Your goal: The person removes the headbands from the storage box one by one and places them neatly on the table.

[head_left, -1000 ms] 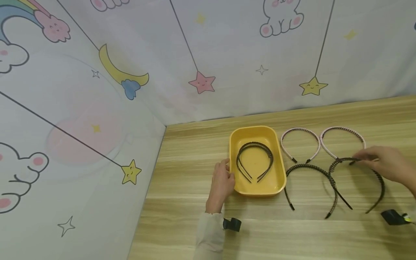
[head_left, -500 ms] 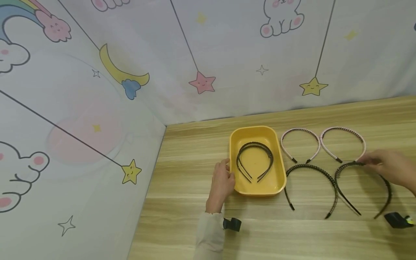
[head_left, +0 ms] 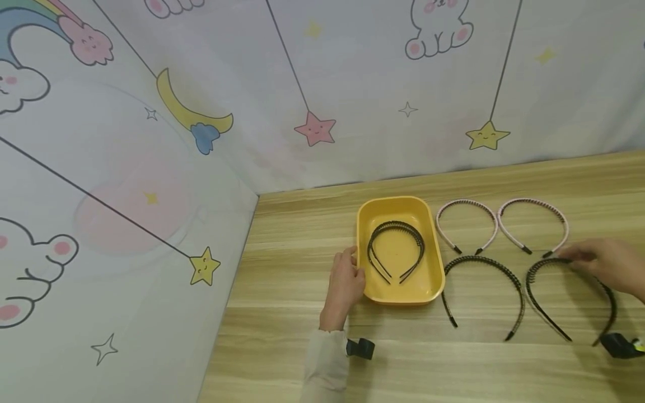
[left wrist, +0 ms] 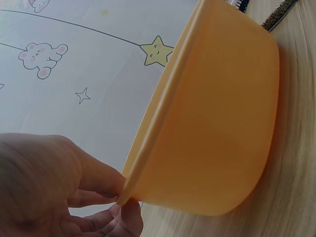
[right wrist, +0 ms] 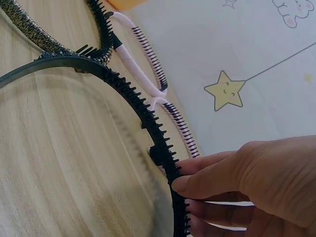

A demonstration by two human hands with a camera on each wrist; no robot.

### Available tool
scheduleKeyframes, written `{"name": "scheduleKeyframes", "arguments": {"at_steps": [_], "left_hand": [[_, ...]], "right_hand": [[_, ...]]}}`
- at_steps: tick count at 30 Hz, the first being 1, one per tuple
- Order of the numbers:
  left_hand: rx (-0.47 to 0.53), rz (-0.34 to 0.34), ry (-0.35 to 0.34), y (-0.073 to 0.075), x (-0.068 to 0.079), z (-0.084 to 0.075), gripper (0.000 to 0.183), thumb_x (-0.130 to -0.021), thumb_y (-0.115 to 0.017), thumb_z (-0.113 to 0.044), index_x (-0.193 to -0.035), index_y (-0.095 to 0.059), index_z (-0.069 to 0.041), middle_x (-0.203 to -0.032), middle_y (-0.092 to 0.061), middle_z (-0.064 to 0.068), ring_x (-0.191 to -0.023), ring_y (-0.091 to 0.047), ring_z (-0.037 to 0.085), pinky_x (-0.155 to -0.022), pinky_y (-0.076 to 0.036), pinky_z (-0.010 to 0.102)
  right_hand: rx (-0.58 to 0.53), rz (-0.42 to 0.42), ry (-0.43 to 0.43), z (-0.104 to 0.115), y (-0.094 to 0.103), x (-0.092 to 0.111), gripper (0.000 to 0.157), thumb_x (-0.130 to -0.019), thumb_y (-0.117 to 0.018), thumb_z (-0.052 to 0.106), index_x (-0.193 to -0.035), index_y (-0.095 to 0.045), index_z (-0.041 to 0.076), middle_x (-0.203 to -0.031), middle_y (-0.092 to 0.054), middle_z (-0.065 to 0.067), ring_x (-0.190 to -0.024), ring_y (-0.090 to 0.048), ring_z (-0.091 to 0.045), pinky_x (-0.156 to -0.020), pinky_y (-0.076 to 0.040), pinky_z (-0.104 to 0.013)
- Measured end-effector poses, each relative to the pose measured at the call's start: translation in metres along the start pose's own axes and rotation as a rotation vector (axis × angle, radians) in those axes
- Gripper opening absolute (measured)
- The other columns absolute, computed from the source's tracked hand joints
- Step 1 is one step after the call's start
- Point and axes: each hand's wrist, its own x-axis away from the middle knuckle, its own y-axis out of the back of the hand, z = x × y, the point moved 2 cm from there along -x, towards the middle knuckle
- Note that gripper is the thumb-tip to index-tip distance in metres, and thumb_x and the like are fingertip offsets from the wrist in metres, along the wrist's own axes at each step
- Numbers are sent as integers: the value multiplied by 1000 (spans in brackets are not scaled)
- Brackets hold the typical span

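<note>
My left hand (head_left: 345, 285) pinches the left rim of a yellow plastic basin (head_left: 437, 282); in the left wrist view thumb and fingers sit on both sides of that rim. Inside the basin lie black headbands (head_left: 419, 235), one overlapping the other. At the right, my right hand (head_left: 602, 260) pinches the top of a black toothed headband (head_left: 535, 305), its open ends pointing toward me. The right wrist view shows the thumb against this dark band (right wrist: 133, 94). Left of it lies another dark, glittery headband (head_left: 481, 258).
Behind the dark headbands, two pink headbands (head_left: 466, 201) (head_left: 534, 200) lie side by side on the wooden table (head_left: 292, 246). A printed white curtain (head_left: 363, 151) stands along the back, and another printed panel (head_left: 151, 308) along the left.
The right hand has drawn the black headband to the right and toward me, so it no longer overlaps the glittery one as much. The left hand and basin stay in place.
</note>
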Motion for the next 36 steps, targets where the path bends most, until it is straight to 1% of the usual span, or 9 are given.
{"name": "scheduleKeyframes", "arguments": {"at_steps": [4,10,18,25,29,36], "left_hand": [[-5,-5,-10,0,0,1,44,-91,-55,-1,-135,-48,0,-104,-53,12,-78,-50,14,-67,-45,26],[-14,-4,-2,0,0,0,44,-91,-55,-2,-135,-48,-1,-103,-53,10,-78,-49,14,-68,-45,27],[-5,3,8,2,1,-1,45,-92,-55,-3,-136,-48,-1,-104,-53,10,-78,-49,14,-69,-45,27],[12,11,8,1,1,0,45,-92,-54,-2,-136,-47,0,-103,-53,11,-78,-49,14,-67,-44,26],[19,10,7,1,1,0,45,-92,-54,-2,-137,-46,-1,-103,-53,11,-77,-48,13,-66,-44,24],[12,7,3,1,1,1,44,-92,-54,-3,-136,-47,-1,-102,-52,9,-76,-47,13,-64,-42,24]], "right_hand": [[2,-5,-7,-2,-2,0,18,-74,-69,-2,-92,-72,-2,-86,-69,-22,-74,-64,-39,-66,-49,-53],[13,-37,5,-2,-3,1,17,-72,-72,-3,-89,-72,-2,-80,-70,-18,-72,-64,-38,-67,-49,-53],[23,-29,-11,-1,-5,1,15,-73,-71,-3,-88,-72,-3,-80,-70,-18,-75,-64,-41,-68,-47,-54],[-8,29,-40,-3,-6,2,17,-76,-69,0,-92,-70,-6,-83,-69,-20,-78,-63,-43,-69,-47,-54],[-18,37,-39,-6,-8,2,18,-77,-68,1,-93,-70,-5,-84,-69,-20,-80,-63,-44,-70,-46,-54],[-39,46,-34,-5,-8,2,21,-76,-70,2,-95,-69,-6,-84,-70,-17,-78,-64,-40,-70,-47,-54]]}}
